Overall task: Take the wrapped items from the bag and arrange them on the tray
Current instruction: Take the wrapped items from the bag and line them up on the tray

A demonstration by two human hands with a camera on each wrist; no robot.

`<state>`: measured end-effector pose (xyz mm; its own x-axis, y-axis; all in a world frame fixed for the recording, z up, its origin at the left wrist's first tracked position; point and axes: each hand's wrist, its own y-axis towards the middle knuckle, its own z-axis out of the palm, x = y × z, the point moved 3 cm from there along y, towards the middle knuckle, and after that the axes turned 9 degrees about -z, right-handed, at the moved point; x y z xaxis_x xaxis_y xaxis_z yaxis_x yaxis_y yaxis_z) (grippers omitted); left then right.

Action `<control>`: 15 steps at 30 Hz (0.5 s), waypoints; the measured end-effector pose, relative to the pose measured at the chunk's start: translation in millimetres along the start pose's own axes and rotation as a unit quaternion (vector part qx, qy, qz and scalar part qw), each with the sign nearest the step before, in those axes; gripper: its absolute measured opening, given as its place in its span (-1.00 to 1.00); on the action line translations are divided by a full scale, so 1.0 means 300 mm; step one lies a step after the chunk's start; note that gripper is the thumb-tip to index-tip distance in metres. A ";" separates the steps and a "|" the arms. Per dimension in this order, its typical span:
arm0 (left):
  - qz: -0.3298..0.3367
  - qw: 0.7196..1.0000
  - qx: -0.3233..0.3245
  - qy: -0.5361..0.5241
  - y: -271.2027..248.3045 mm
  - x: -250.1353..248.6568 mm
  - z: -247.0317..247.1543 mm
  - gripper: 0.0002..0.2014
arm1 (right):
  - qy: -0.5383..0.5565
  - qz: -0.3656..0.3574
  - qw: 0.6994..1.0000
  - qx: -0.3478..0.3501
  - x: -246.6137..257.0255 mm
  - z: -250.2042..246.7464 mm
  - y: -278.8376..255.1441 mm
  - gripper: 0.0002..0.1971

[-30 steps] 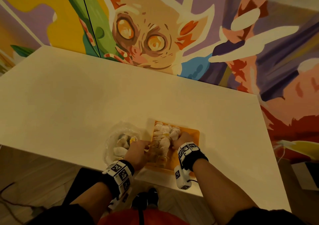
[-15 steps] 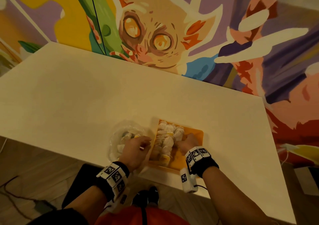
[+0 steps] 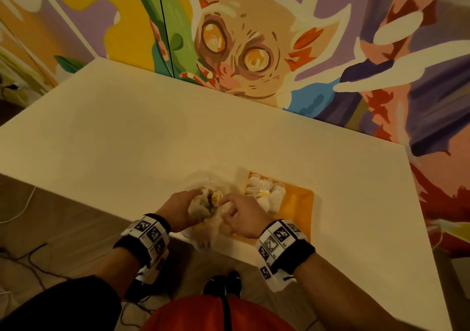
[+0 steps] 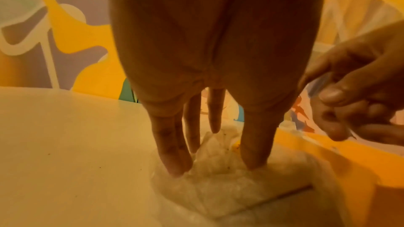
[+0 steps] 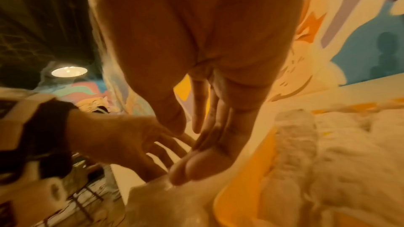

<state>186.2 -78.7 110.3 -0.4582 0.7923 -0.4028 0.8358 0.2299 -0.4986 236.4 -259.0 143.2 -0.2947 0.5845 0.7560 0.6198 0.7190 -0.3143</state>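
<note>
Hands (image 3: 178, 210) (image 3: 241, 219) moved tray (image 3: 302, 203) → bag (image 3: 203, 185) | left fingers straight | right pinching bag

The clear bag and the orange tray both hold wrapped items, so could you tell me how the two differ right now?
The clear bag is soft, crumpled and see-through; the orange tray is rigid, flat and opaque. Both hands work at the bag, left hand reaching in and right hand pinching its film, while the tray goes untouched. They sit side by side on the table, each holding wrapped items.
</note>
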 end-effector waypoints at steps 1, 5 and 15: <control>0.006 0.999 0.006 0.033 0.007 -0.006 0.009 -0.26 | -0.007 0.007 0.999 0.030 0.011 0.023 0.006 -0.69; -0.005 0.997 0.021 0.078 0.076 -0.002 0.068 -0.41 | -0.098 -0.014 0.989 0.110 0.058 0.089 0.023 -0.70; -0.037 0.990 0.034 0.135 0.240 0.024 0.142 -0.63 | -0.083 -0.006 0.992 0.091 0.045 0.143 0.008 -0.65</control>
<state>230.1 -80.4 38.6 -0.4117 0.8990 -0.1490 0.7767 0.2607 -0.5734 202.7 -233.3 127.9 -0.4274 0.6179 0.6599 0.4782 0.7740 -0.4150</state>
